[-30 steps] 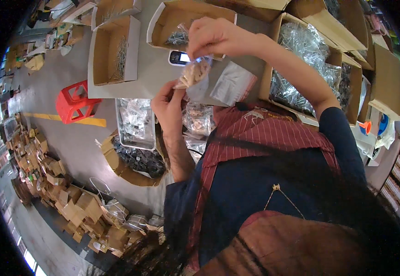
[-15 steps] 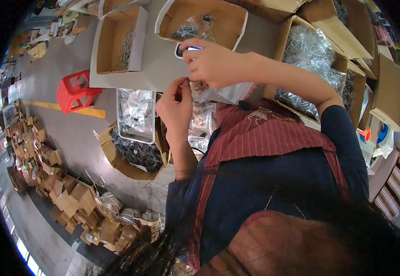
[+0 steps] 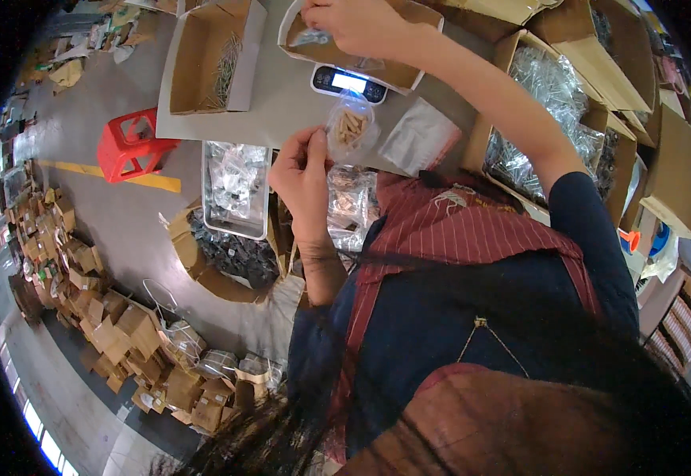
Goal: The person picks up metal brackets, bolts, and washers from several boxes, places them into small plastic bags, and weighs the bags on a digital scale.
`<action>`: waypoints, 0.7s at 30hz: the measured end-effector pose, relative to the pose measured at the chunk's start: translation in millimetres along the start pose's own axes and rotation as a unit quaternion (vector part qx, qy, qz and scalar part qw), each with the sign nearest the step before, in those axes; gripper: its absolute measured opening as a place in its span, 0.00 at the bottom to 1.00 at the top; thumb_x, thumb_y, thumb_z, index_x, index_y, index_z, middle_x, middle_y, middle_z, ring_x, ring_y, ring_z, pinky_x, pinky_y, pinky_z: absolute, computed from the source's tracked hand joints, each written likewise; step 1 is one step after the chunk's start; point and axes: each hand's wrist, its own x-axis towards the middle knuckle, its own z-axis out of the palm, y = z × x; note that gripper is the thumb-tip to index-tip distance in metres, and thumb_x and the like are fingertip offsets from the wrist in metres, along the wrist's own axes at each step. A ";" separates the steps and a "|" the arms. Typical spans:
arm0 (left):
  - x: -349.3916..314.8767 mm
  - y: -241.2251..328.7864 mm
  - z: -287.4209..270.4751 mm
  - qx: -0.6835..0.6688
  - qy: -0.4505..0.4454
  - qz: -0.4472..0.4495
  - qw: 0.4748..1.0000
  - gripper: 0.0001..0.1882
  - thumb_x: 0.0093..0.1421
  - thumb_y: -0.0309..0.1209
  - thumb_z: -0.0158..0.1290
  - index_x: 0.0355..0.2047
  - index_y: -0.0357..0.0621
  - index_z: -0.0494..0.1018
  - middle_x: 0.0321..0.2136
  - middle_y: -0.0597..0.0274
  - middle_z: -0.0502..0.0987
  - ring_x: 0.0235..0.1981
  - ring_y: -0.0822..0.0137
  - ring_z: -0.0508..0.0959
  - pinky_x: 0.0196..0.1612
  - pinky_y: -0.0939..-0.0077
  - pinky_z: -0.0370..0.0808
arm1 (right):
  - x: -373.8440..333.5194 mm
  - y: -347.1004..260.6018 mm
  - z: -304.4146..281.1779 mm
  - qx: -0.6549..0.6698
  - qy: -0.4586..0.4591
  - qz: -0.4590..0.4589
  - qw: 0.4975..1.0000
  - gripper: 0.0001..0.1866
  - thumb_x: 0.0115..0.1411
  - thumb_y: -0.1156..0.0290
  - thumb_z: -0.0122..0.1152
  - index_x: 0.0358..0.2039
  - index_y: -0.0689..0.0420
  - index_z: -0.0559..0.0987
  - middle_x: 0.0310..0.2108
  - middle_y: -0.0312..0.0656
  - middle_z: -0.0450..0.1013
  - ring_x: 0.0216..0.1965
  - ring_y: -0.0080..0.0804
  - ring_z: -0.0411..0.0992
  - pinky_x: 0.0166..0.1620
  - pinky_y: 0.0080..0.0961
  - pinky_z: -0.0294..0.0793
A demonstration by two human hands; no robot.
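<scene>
My left hand (image 3: 302,165) pinches the edge of a small clear plastic bag (image 3: 352,131) that holds several tan wooden dowels. The bag hangs just in front of a digital scale (image 3: 348,84) with a lit display. Over a cardboard box (image 3: 405,75) at the far side of the table is my right hand (image 3: 357,28), its fingers bent together; whatever they grip is hidden. Below its fingertips, small bags of metal hardware (image 3: 311,36) lie in the box. To the right of the dowel bag is a stack of flat clear bags (image 3: 421,136).
Another cardboard box with long screws (image 3: 225,75) stands at the table's left. Left of the table is a red stool (image 3: 132,145). A metal tray of bagged parts (image 3: 236,189) sits nearer me. Boxes of bagged hardware (image 3: 536,99) line the right.
My right hand has moved away from my left hand and the scale, up to the far box. The dowel bag, scale and flat bags are now uncovered. My left hand stays nearly in place.
</scene>
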 end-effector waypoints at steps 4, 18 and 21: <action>1.6 5.4 0.2 -0.033 -0.008 -0.027 0.999 0.08 0.61 0.27 0.57 0.36 0.33 0.79 0.18 0.70 0.72 0.17 0.81 0.66 0.20 0.85 0.57 | 2.5 -21.9 -60.4 0.205 0.048 -0.115 0.971 0.09 0.56 0.73 0.58 0.38 0.55 0.81 0.37 0.44 0.75 0.41 0.44 0.73 0.42 0.38 0.74; -0.6 6.1 0.9 -0.010 -0.084 -0.037 0.996 0.08 0.62 0.25 0.57 0.38 0.34 0.79 0.22 0.70 0.76 0.21 0.82 0.71 0.24 0.86 0.69 | -68.4 -49.3 -84.6 0.041 0.039 -0.156 0.986 0.18 0.44 0.78 0.63 0.38 0.52 0.81 0.32 0.37 0.75 0.37 0.37 0.75 0.34 0.30 0.75; -1.5 5.6 1.7 -0.010 -0.081 -0.036 0.996 0.08 0.61 0.25 0.57 0.38 0.33 0.79 0.21 0.70 0.75 0.21 0.82 0.71 0.24 0.86 0.68 | -64.9 -51.1 -93.4 0.051 0.067 -0.187 0.979 0.18 0.44 0.79 0.63 0.39 0.52 0.81 0.32 0.37 0.75 0.35 0.37 0.75 0.33 0.30 0.76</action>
